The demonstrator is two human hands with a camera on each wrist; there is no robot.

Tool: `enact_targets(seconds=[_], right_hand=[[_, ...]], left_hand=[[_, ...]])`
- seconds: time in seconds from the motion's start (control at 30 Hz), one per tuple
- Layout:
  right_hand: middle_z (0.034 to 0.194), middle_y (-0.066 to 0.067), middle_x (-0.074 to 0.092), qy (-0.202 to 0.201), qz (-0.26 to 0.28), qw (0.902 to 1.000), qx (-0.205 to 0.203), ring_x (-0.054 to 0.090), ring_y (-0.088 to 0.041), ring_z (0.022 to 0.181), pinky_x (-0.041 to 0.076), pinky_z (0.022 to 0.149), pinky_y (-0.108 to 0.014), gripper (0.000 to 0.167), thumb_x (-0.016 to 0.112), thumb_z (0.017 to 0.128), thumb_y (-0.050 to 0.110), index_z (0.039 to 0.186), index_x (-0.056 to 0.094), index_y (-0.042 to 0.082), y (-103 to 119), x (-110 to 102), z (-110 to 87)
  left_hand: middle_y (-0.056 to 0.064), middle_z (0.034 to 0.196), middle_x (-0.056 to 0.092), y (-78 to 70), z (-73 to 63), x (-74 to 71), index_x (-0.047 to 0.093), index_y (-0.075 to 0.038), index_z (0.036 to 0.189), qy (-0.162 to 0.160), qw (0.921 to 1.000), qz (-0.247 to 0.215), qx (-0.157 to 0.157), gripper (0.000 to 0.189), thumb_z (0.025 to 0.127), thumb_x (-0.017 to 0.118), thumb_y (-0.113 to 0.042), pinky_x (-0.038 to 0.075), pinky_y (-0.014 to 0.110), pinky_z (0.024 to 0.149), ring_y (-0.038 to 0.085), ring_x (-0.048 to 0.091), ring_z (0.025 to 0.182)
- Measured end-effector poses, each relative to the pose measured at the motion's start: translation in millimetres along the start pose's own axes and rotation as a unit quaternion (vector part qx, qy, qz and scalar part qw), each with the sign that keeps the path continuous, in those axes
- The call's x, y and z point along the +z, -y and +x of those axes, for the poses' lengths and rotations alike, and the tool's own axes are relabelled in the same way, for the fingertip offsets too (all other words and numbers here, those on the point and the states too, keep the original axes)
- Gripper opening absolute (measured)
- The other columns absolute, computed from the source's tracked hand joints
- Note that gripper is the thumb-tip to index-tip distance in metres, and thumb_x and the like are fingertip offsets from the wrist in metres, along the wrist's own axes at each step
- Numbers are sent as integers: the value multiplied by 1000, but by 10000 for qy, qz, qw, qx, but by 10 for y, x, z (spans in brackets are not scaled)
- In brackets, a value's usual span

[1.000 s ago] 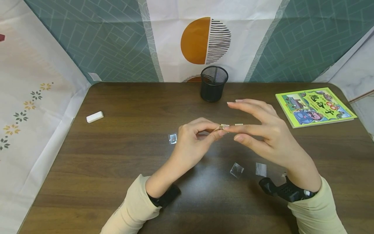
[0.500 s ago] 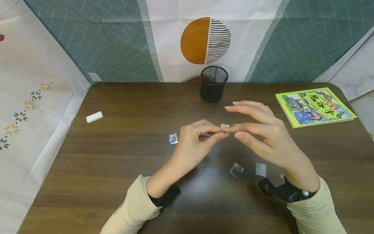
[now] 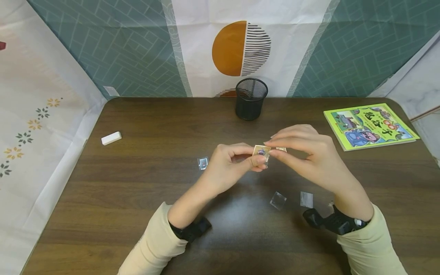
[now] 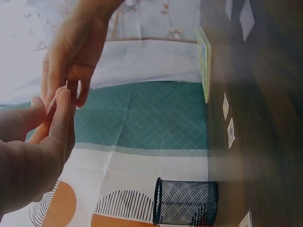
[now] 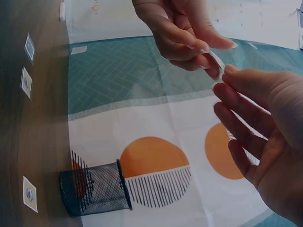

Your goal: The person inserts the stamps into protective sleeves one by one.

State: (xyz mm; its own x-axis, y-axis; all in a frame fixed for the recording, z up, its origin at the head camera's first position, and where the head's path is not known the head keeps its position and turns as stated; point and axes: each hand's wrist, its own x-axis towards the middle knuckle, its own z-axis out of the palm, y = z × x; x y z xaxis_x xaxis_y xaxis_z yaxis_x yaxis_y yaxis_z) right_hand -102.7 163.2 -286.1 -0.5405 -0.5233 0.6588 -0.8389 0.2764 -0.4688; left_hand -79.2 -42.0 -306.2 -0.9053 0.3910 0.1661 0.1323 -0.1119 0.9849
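A small stamp [image 3: 261,149] with a pale border and a dark picture is held above the table, its face turned up towards the head camera. My left hand [image 3: 230,168] pinches it between thumb and fingers. At its right-hand edge, the thumb and index fingertips of my right hand [image 3: 309,160] pinch it too. From the right wrist view the stamp [image 5: 217,61] appears nearly edge-on between both hands. Another stamp [image 3: 282,149] lies beyond the right fingers, partly covered by them. To the left hand's left lies a blue-toned stamp in a clear sleeve [image 3: 203,163].
Two clear plastic sleeves, one [image 3: 278,200] and another [image 3: 306,199], lie on the brown table [image 3: 137,198]. A black mesh pen holder [image 3: 251,100] stands at the back. A green book [image 3: 371,126] lies far right, a white eraser [image 3: 111,138] far left.
The stamp has tilted from nearly edge-on to showing its face. My right hand's outstretched fingers have drawn together, going from an index finger touching the stamp to a pinch on its edge.
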Motion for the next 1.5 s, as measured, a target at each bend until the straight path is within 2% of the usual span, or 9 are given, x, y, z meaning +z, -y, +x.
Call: enact_targets(seconds=[0.17,0.4,0.5,0.63,0.83,1.03,1.13,1.3,1.5], right_hand=[[85,-5,70,-190,206,9996,73,60,-9,89,40,85,-26,31,63,88,32,90,74,4,-15,27,-10],[82,-3,69,-292,60,9990,318,59,-9,87,40,83,-23,30,64,86,34,87,73,5,-7,68,-13],[81,2,68,-240,-262,9985,425,58,-9,85,38,85,-27,13,71,83,21,86,71,9,2,82,-3],[80,4,66,-108,-723,9957,562,58,-10,81,36,85,-33,18,75,74,-1,85,69,11,13,105,-6],[78,3,67,-2,-1182,9922,383,59,-14,76,38,80,-37,15,75,74,3,86,70,11,26,165,-13],[76,2,69,150,-1273,9906,483,60,-15,74,40,76,-37,17,79,71,7,86,73,11,14,189,3],[77,2,69,211,-1250,9900,624,60,-15,74,41,77,-37,18,80,72,7,88,74,10,5,171,19],[79,1,70,259,-1130,9906,723,59,-15,74,40,79,-36,18,78,73,5,91,75,10,-28,103,35],[81,2,70,851,-1277,9833,977,60,-15,77,39,76,-35,16,76,76,6,91,74,10,-89,1,-67]], left_hand=[[25,98,65,-24,-1,-15,63,14,104,228,9992,-135,-292,21,93,54,-2,54,34,78,24,69,84],[22,101,64,-17,6,-39,65,11,105,178,9994,263,-115,21,92,56,-4,54,31,80,25,68,87],[18,100,66,-35,7,-87,67,6,106,143,9976,664,-120,21,92,59,-7,55,30,76,20,68,84],[11,99,68,-66,3,-167,67,0,110,254,9913,1269,-219,23,92,60,-12,54,28,74,12,67,82],[2,93,70,-35,20,-229,71,-7,103,102,9757,2188,-11,18,90,63,-16,53,27,71,10,66,78],[2,79,69,34,66,-229,72,-8,95,-165,9668,2547,129,11,90,63,-13,50,23,60,9,63,67],[4,74,69,89,106,-248,72,-5,91,-222,9686,2474,-51,9,88,64,-9,49,21,56,6,63,61],[6,74,70,176,184,-360,71,-3,88,-178,9728,2152,-842,7,84,66,-6,52,24,59,14,68,63],[4,72,70,316,372,-462,70,-4,88,318,9485,2706,-1613,9,85,67,-12,49,25,53,27,69,69]])
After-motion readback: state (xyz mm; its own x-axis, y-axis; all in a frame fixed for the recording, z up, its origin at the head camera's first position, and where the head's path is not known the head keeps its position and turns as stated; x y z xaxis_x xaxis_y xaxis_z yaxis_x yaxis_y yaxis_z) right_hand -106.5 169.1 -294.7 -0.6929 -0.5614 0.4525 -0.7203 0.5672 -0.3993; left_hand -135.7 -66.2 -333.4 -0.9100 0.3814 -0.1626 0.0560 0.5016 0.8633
